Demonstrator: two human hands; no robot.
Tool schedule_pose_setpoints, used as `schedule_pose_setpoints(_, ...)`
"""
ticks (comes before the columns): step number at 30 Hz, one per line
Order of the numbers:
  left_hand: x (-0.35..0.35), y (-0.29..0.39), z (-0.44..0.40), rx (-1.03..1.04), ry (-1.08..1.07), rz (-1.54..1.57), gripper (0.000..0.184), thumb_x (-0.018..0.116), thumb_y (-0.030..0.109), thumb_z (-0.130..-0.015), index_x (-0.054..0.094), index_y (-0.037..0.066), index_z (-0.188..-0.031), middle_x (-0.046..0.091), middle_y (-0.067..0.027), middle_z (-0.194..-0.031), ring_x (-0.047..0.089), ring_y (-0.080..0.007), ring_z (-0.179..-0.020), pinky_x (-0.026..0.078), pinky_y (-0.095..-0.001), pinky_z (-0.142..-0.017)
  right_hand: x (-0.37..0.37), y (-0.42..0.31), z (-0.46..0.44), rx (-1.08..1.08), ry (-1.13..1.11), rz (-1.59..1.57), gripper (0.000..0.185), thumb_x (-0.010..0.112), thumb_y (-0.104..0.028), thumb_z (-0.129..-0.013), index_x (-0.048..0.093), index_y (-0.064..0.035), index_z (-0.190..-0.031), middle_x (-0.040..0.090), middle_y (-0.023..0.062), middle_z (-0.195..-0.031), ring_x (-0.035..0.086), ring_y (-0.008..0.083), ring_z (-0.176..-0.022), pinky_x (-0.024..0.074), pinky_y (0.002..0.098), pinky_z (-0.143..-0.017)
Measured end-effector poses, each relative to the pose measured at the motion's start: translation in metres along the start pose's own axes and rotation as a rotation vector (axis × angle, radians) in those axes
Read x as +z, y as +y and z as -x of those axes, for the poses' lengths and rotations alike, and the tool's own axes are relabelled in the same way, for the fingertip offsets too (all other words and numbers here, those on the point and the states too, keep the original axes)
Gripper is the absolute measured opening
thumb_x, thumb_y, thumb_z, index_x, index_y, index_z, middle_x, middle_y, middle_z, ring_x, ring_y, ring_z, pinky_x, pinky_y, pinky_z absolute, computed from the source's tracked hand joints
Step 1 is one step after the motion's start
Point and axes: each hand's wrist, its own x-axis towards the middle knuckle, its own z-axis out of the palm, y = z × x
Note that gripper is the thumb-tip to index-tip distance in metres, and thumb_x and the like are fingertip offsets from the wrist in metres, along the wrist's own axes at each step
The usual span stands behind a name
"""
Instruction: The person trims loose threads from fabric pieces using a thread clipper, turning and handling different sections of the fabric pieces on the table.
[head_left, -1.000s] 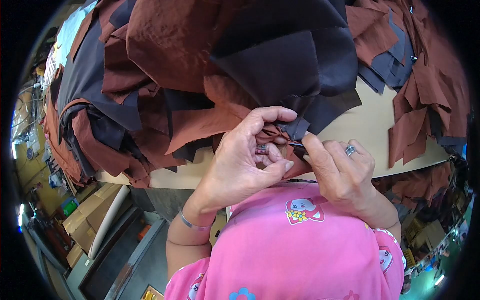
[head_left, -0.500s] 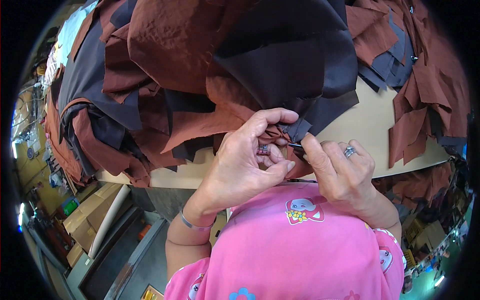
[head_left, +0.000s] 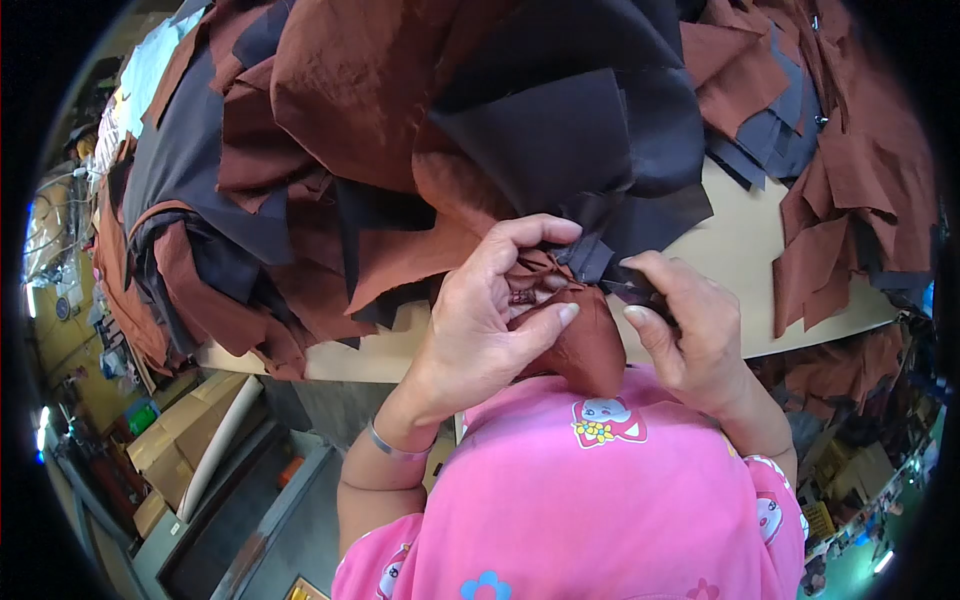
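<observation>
My left hand (head_left: 480, 320) is closed on a gathered bunch of brown fabric (head_left: 535, 268), its thumb and forefinger curved around the folds. A small dark grey fabric piece (head_left: 588, 258) stands up at the fingertips. Below it a brown flap (head_left: 592, 345) hangs over the table edge toward the pink clothing. Just right of the bunch, my right hand (head_left: 695, 320) is curled around a small dark tool (head_left: 640, 290) with a thin metal tip. That tip is close to the fabric; whether it touches is unclear. The tool's exact kind is partly hidden by the fingers.
Brown and dark fabric pieces lie heaped across the pale table (head_left: 745, 235), with a large brown sheet (head_left: 350, 95) in front and another pile (head_left: 845, 220) at right. Below the left table edge are a cardboard box (head_left: 195, 425) and a pale roll (head_left: 215, 450).
My right hand has moved slightly right, its thumb now apart from the fabric and more of the dark tool showing. The brown flap now hangs down below my left hand.
</observation>
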Motion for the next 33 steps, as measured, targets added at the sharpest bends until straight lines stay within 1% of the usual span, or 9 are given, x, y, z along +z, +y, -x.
schedule_pose_setpoints(5, -0.006, -0.002, -0.001, 0.139, 0.093, -0.217, 0.068, 0.056, -0.012, -0.073, 0.026, 0.0, -0.132, 0.041, -0.0095, -0.121, 0.05, -0.0124, -0.098, 0.041, -0.0222, -0.086, -0.004, 0.001, -0.001, 0.071, 0.091, -0.352, 0.024, 0.064, -0.001, -0.068, 0.05, -0.0013, -0.088, 0.053, 0.0086, -0.071, 0.05, 0.0144, -0.05, 0.0376, 0.0233, -0.045)
schedule_pose_setpoints(9, 0.0, 0.002, -0.004, 0.227, 0.384, -0.471, 0.063, 0.053, -0.007, -0.077, 0.027, 0.0, -0.134, 0.046, -0.0106, -0.118, 0.051, -0.014, -0.097, 0.044, -0.0273, -0.082, 0.002, -0.001, -0.014, -0.251, 0.199, -0.5, 0.024, 0.066, -0.002, -0.069, 0.047, -0.0039, -0.083, 0.056, 0.0119, -0.076, 0.049, 0.0131, -0.049, 0.038, 0.0222, -0.044)
schedule_pose_setpoints(11, 0.0, -0.012, -0.002, 0.366, 0.28, -0.918, 0.051, 0.055, -0.003, -0.078, 0.036, 0.0, -0.126, 0.053, -0.009, -0.105, 0.052, -0.0157, -0.095, 0.044, -0.0281, -0.08, -0.005, -0.008, -0.03, -0.335, 0.177, -0.38, 0.029, 0.067, -0.009, -0.071, 0.047, -0.0021, -0.091, 0.056, 0.0174, -0.086, 0.054, 0.0192, -0.062, 0.0418, 0.026, -0.051)
schedule_pose_setpoints(13, 0.018, -0.021, -0.015, 0.629, 0.237, -0.664, 0.027, 0.053, 0.0, -0.073, 0.051, 0.003, -0.1, 0.06, -0.0114, -0.08, 0.06, -0.0274, -0.069, 0.047, -0.0366, -0.062, -0.011, -0.021, -0.046, -0.371, 0.147, -0.222, 0.041, 0.07, -0.016, -0.071, 0.047, -0.0009, -0.1, 0.056, 0.0208, -0.095, 0.058, 0.0245, -0.074, 0.0454, 0.0292, -0.057)
schedule_pose_setpoints(16, 0.024, -0.064, -0.025, 0.577, 0.031, -0.707, 0.029, 0.051, 0.004, -0.073, 0.053, 0.002, -0.101, 0.057, -0.0141, -0.096, 0.056, -0.0287, -0.09, 0.044, -0.0387, -0.074, -0.015, -0.045, -0.057, -0.183, -0.058, 0.186, 0.07, 0.075, -0.023, -0.059, 0.045, -0.0043, -0.12, 0.053, 0.0147, -0.11, 0.06, 0.0251, -0.08, 0.0486, 0.031, -0.061)
schedule_pose_setpoints(19, 0.034, -0.08, -0.027, 0.649, -0.037, -0.812, 0.03, 0.051, 0.005, -0.073, 0.053, 0.002, -0.103, 0.057, -0.0147, -0.098, 0.055, -0.029, -0.092, 0.044, -0.0397, -0.076, 0.005, -0.038, -0.054, -0.11, -0.199, 0.566, 0.046, 0.064, -0.017, -0.066, 0.051, -0.0059, -0.109, 0.055, 0.0087, -0.086, 0.059, 0.022, -0.063, 0.0457, 0.0325, -0.053)
schedule_pose_setpoints(25, 0.039, -0.075, -0.027, 0.706, -0.307, -0.907, 0.026, 0.051, 0.005, -0.072, 0.053, 0.0, -0.097, 0.055, -0.0169, -0.093, 0.052, -0.0316, -0.091, 0.04, -0.0415, -0.077, -0.002, -0.001, -0.032, -0.012, -0.357, 0.192, 0.025, 0.058, -0.005, -0.067, 0.054, -0.0054, -0.092, 0.057, 0.0139, -0.079, 0.059, 0.0273, -0.071, 0.0464, 0.0348, -0.061)
schedule_pose_setpoints(30, 0.038, -0.054, -0.022, 0.448, -0.412, -1.057, 0.023, 0.051, 0.002, -0.066, 0.052, -0.006, -0.088, 0.052, -0.0209, -0.077, 0.053, -0.0367, -0.068, 0.042, -0.0433, -0.059, -0.027, 0.01, -0.03, -0.115, 0.306, 0.25, 0.046, 0.066, 0.001, -0.064, 0.052, -0.0066, -0.107, 0.056, 0.0127, -0.1, 0.058, 0.0312, -0.084, 0.0478, 0.0362, -0.069)
schedule_pose_setpoints(33, 0.049, -0.056, -0.026, 0.72, -0.235, -1.022, 0.021, 0.053, 0.004, -0.069, 0.051, -0.006, -0.088, 0.051, -0.0225, -0.078, 0.052, -0.0376, -0.068, 0.042, -0.0437, -0.06, -0.029, 0.016, -0.054, -0.129, 0.619, 0.188, 0.047, 0.067, -0.002, -0.068, 0.05, -0.006, -0.112, 0.054, 0.0157, -0.111, 0.058, 0.0307, -0.094, 0.048, 0.0353, -0.077)
